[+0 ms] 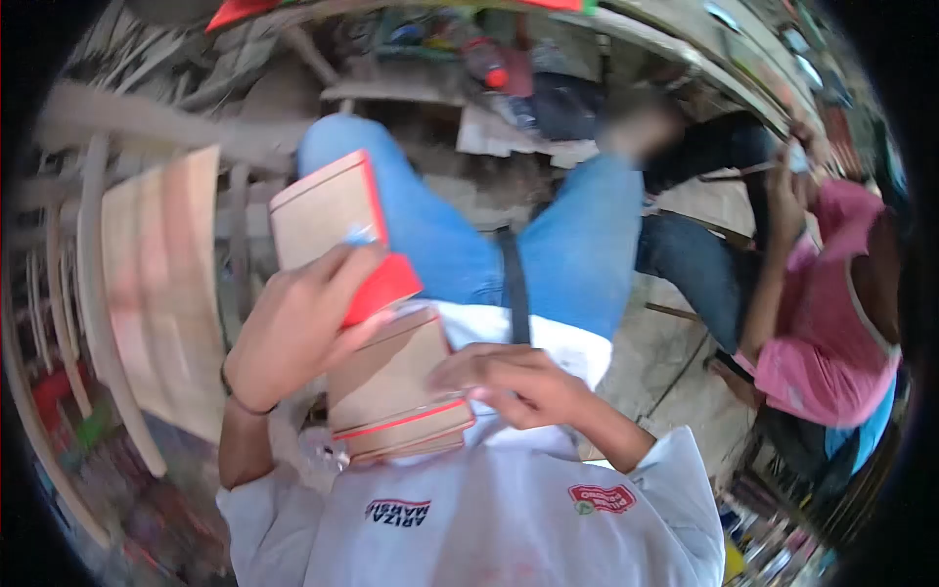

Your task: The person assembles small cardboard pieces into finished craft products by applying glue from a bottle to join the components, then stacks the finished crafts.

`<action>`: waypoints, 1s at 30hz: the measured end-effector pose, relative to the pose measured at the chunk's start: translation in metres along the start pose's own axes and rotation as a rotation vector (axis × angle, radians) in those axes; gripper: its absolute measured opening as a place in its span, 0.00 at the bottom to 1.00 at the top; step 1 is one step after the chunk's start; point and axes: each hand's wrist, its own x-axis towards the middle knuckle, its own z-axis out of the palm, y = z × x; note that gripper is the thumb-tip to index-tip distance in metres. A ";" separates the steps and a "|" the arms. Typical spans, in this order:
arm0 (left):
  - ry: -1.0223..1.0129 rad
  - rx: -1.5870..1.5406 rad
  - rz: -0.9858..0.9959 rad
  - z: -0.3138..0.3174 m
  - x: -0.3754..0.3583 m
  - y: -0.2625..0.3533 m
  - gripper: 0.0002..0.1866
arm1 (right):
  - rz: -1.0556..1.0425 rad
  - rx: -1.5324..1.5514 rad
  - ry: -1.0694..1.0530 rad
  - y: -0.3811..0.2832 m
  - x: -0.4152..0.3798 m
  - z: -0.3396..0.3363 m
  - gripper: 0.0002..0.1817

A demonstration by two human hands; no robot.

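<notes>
- The left hand (303, 328) is closed, thumb and fingers curled onto a smooth bright-red flat piece (384, 289), with a small pale-blue scrap (361, 236) showing by its fingertips
- Just beyond that hand, a tan rectangular board with red edging (326, 215) lies over one thigh of the blue denim jeans (435, 235); whether it joins the red piece, I cannot tell
- Nearer the body, a stack of tan rectangular boards with red edges (386, 367) lies on the lap, against the white printed shirt (469, 519)
- The right hand (518, 382) has its fingers loosely bent at the stack's right side; they look to be touching, but blur hides whether they pinch anything
- To handle these well, the right hand would do best to steady the stack lightly from the side, leaving its layers square
- A flat, even hold by the left hand should spare the red piece from creasing
- The lap probably makes an uneven support, so level thighs and gentle pressure would help stop the boards sliding
</notes>
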 end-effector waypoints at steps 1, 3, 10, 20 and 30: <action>0.008 0.001 0.016 0.003 0.002 -0.001 0.25 | 0.016 -0.029 0.019 -0.002 -0.001 0.000 0.09; 0.012 -0.014 0.040 0.007 0.002 -0.005 0.25 | 0.125 0.083 0.023 0.008 -0.005 0.000 0.08; 0.099 -0.109 0.135 0.016 0.007 -0.010 0.22 | 0.077 -0.209 -0.103 0.005 0.001 -0.013 0.06; -0.096 -0.343 0.109 0.007 0.005 -0.022 0.23 | 0.166 0.091 0.110 0.021 0.033 -0.018 0.05; -0.134 -0.346 0.074 0.009 0.007 -0.026 0.25 | -0.014 0.093 0.285 0.040 0.054 -0.014 0.07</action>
